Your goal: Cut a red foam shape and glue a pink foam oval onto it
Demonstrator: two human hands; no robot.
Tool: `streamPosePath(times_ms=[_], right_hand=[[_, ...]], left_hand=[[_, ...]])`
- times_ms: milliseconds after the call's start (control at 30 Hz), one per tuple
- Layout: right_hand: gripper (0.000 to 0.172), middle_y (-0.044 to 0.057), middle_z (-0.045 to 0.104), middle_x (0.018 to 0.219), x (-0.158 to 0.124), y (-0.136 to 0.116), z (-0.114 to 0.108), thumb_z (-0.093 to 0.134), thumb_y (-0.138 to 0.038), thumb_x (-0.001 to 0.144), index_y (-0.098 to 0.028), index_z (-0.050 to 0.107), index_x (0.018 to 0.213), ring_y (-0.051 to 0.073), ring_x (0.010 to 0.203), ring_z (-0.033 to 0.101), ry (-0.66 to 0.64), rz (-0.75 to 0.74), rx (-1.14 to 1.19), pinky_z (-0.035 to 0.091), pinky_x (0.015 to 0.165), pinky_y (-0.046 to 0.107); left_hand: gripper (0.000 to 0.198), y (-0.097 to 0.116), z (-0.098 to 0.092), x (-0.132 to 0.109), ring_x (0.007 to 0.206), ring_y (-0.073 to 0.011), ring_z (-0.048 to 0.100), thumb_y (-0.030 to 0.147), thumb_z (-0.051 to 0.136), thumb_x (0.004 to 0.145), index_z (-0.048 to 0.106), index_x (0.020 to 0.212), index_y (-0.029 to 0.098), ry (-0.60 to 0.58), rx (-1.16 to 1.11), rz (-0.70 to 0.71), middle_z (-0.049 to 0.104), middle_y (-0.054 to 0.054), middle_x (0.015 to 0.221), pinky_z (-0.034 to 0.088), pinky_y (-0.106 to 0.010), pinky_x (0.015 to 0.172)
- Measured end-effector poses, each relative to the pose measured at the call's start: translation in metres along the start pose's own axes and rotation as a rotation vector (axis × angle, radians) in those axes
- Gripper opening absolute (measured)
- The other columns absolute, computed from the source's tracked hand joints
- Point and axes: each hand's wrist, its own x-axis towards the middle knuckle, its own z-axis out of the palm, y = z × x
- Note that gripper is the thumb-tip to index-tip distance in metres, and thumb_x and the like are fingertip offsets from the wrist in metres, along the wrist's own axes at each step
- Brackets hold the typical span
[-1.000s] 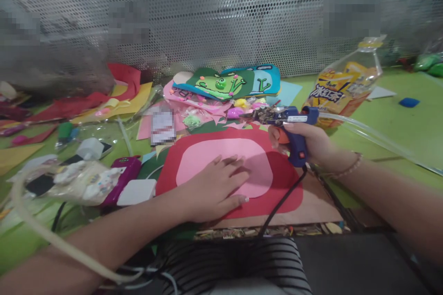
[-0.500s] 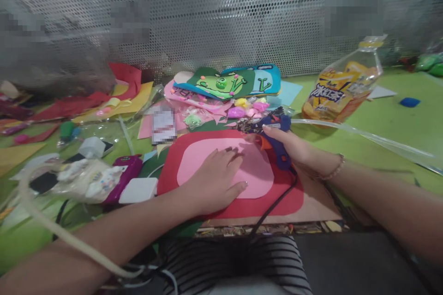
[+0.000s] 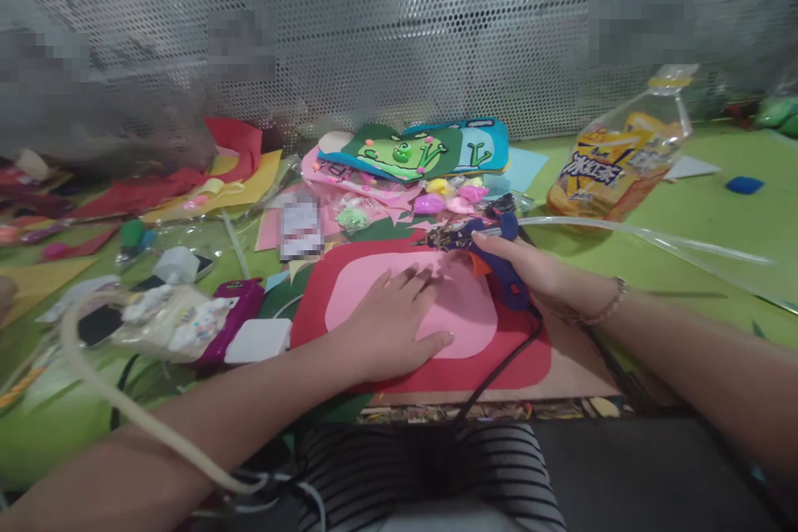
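My left hand (image 3: 399,320) lies flat with fingers spread on a pink rounded paper (image 3: 470,316), which rests on a larger red rounded paper (image 3: 524,357). In my right hand (image 3: 539,266) is a blue glue gun (image 3: 508,262) with an orange trigger. Its nozzle points left, over the far edge of the red paper. A clear glue stick (image 3: 598,221) appears to run out of its back, and a black cord hangs from its handle. Beneath the red paper lies a tan sheet (image 3: 579,370).
Behind the papers are a blue-green decorated paper piece (image 3: 486,151) and small bags of coloured clay (image 3: 430,204). A tilted drink bottle (image 3: 598,166) stands at right. A white charger (image 3: 258,341), a purple device (image 3: 240,299) and a beige tube (image 3: 118,403) lie at left.
The glue gun has tipped a little, its nozzle now slightly lower near the red paper's far edge. My left hand stays flat on the pink paper. The view has shifted slightly.
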Motion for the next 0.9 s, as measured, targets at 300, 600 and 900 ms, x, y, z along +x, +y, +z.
streamPosePath(times_ms=[300, 600, 900], right_hand=[[0.038, 0.006, 0.073, 0.082, -0.0005, -0.0043, -0.0048, 0.058, -0.052, 0.077, -0.019, 0.071, 0.089, 0.024, 0.077, 0.068, -0.004, -0.011, -0.010, 0.054, 0.072, 0.034], [0.034, 0.007, 0.072, 0.096, -0.0073, -0.0047, 0.0012, 0.060, -0.047, 0.077, -0.019, 0.070, 0.095, 0.023, 0.085, 0.067, 0.032, 0.030, 0.038, 0.054, 0.079, 0.035], [0.037, 0.006, 0.072, 0.076, -0.0062, -0.0066, -0.0022, 0.060, -0.052, 0.074, -0.019, 0.071, 0.087, 0.021, 0.066, 0.067, -0.015, -0.056, 0.039, 0.054, 0.059, 0.030]], left_hand=[[0.066, -0.0005, -0.0049, -0.0066, 0.134, -0.0285, 0.025, 0.055, 0.034, 0.087, 0.031, 0.139, 0.014, 0.025, 0.073, -0.012, 0.029, -0.012, 0.147, 0.015, -0.049, 0.108], [0.066, -0.0024, -0.0008, -0.0083, 0.136, -0.0286, 0.020, 0.057, 0.030, 0.088, 0.032, 0.139, 0.014, 0.017, 0.039, -0.028, 0.026, -0.012, 0.148, 0.016, -0.049, 0.108], [0.067, -0.0008, -0.0010, -0.0084, 0.136, -0.0314, 0.020, 0.057, 0.034, 0.087, 0.032, 0.139, 0.014, 0.020, -0.011, -0.065, 0.028, -0.016, 0.147, 0.019, -0.051, 0.107]])
